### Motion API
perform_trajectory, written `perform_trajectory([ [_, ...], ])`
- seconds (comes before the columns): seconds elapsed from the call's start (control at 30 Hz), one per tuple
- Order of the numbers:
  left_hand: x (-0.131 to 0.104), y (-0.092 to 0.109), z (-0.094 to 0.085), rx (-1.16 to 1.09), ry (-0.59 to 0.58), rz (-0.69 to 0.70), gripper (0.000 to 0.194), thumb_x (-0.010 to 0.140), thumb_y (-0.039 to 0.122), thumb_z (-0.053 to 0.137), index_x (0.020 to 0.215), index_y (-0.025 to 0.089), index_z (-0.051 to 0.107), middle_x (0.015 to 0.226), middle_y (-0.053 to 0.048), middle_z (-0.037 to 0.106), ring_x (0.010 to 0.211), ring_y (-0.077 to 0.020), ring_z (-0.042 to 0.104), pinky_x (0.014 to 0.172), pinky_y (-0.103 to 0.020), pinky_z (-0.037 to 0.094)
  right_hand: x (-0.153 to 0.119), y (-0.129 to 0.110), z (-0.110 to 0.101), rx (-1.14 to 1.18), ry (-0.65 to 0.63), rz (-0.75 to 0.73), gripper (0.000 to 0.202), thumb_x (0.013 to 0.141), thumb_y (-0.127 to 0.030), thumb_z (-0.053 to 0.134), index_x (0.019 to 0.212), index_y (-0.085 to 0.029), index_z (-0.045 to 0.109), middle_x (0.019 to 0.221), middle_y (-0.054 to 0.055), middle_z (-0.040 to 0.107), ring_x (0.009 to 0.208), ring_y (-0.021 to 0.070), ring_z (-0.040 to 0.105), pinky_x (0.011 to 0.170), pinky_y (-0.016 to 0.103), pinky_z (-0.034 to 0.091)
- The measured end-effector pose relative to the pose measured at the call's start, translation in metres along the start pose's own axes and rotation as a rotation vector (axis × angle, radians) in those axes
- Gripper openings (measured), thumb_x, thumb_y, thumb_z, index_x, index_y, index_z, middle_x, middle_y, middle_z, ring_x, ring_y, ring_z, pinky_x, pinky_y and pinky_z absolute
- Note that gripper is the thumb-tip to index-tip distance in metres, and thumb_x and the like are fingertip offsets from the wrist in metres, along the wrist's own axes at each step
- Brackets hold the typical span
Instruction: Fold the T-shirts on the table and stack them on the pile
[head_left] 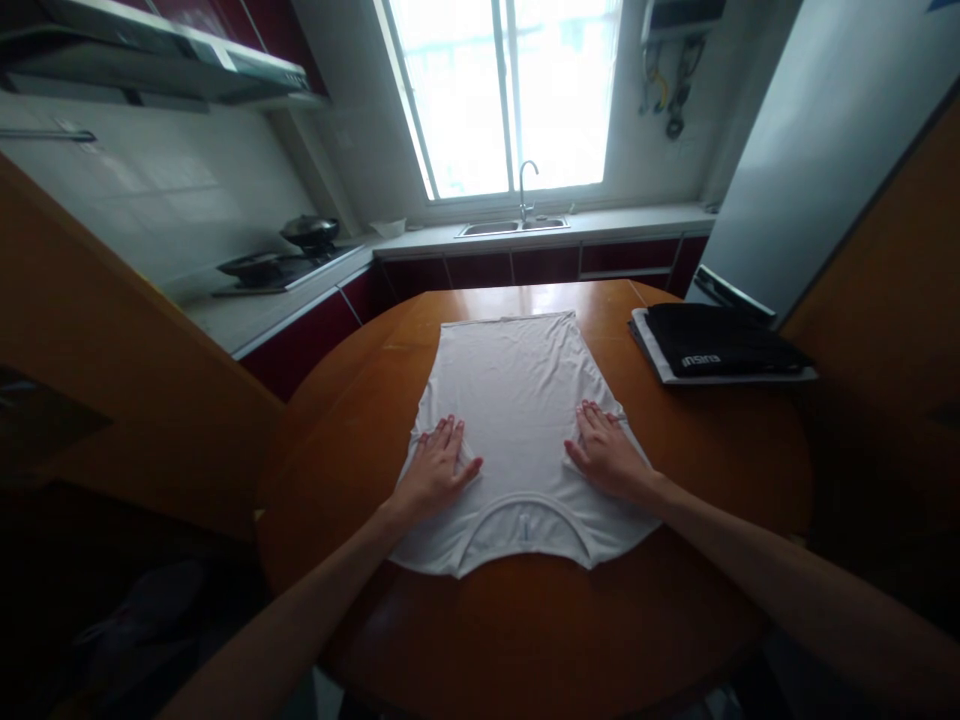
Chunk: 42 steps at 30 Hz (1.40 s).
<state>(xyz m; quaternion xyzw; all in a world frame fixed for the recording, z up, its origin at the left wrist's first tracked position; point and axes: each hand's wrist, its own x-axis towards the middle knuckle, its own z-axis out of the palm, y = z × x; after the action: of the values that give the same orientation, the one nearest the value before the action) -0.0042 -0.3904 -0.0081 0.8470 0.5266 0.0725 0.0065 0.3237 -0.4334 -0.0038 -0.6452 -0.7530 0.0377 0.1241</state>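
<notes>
A white T-shirt (517, 400) lies spread on the round wooden table (337, 420), its neckline toward me and its hem toward the window. My left hand (437, 468) rests flat on the shirt's left side, fingers stretched out and pointing away. On the opposite side my right hand (606, 452) presses flat on the cloth, fingers extended. Both sides of the shirt look turned in or tucked, so its sleeves do not show clearly. Slight wrinkles run along the upper right of the fabric.
Folded dark clothes (724, 340) with a white layer beneath lie at the table's right. Beyond the table are a counter with a sink (514, 227), a stove (289, 268) with pans, and a refrigerator (817, 150) at right.
</notes>
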Motion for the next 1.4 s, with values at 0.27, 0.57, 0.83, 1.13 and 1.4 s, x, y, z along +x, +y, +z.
perform_trajectory([
  [0.27, 0.002, 0.002, -0.004, -0.036, 0.078, -0.019, 0.079, 0.100, 0.062, 0.032, 0.156, 0.007, 0.033, 0.162, -0.020, 0.030, 0.153, -0.0298, 0.024, 0.123, -0.052, 0.021, 0.004, 0.002, -0.004, 0.071, 0.116, -0.032, 0.064, 0.101, -0.037, 0.035, 0.153, 0.001, 0.036, 0.162, 0.021, 0.030, 0.153, 0.0272, 0.023, 0.124, 0.043, 0.021],
  [0.57, 0.001, 0.004, -0.005, -0.026, 0.052, -0.020, 0.076, 0.099, 0.058, 0.036, 0.155, 0.007, 0.036, 0.162, -0.020, 0.030, 0.153, -0.0303, 0.023, 0.123, -0.051, 0.022, 0.001, 0.003, 0.006, -0.007, 0.013, 0.001, 0.069, 0.100, -0.041, 0.034, 0.152, 0.004, 0.035, 0.161, 0.024, 0.029, 0.153, 0.0313, 0.022, 0.123, 0.046, 0.020],
  [0.83, 0.000, 0.006, -0.003, -0.001, -0.009, -0.033, 0.077, 0.099, 0.060, 0.036, 0.154, 0.007, 0.038, 0.163, -0.021, 0.026, 0.153, -0.0315, 0.021, 0.123, -0.052, 0.020, 0.001, 0.004, 0.006, -0.008, 0.009, 0.001, 0.069, 0.100, -0.042, 0.033, 0.153, 0.003, 0.035, 0.162, 0.024, 0.029, 0.153, 0.0312, 0.022, 0.124, 0.046, 0.019],
  [1.13, 0.000, 0.006, -0.003, 0.003, -0.025, -0.033, 0.078, 0.099, 0.062, 0.035, 0.155, 0.008, 0.036, 0.165, -0.020, 0.023, 0.154, -0.0309, 0.019, 0.124, -0.051, 0.018, 0.000, 0.003, 0.006, -0.002, 0.024, -0.003, 0.068, 0.100, -0.041, 0.036, 0.152, 0.003, 0.036, 0.161, 0.024, 0.030, 0.152, 0.0314, 0.024, 0.123, 0.046, 0.020],
  [1.4, -0.001, 0.008, -0.003, 0.020, -0.033, -0.061, 0.077, 0.098, 0.062, 0.036, 0.156, 0.011, 0.036, 0.166, -0.018, 0.022, 0.155, -0.0351, 0.014, 0.123, -0.055, 0.015, 0.001, 0.002, 0.006, -0.016, 0.014, 0.005, 0.067, 0.101, -0.040, 0.036, 0.152, 0.002, 0.037, 0.161, 0.024, 0.030, 0.152, 0.0322, 0.023, 0.123, 0.047, 0.020],
])
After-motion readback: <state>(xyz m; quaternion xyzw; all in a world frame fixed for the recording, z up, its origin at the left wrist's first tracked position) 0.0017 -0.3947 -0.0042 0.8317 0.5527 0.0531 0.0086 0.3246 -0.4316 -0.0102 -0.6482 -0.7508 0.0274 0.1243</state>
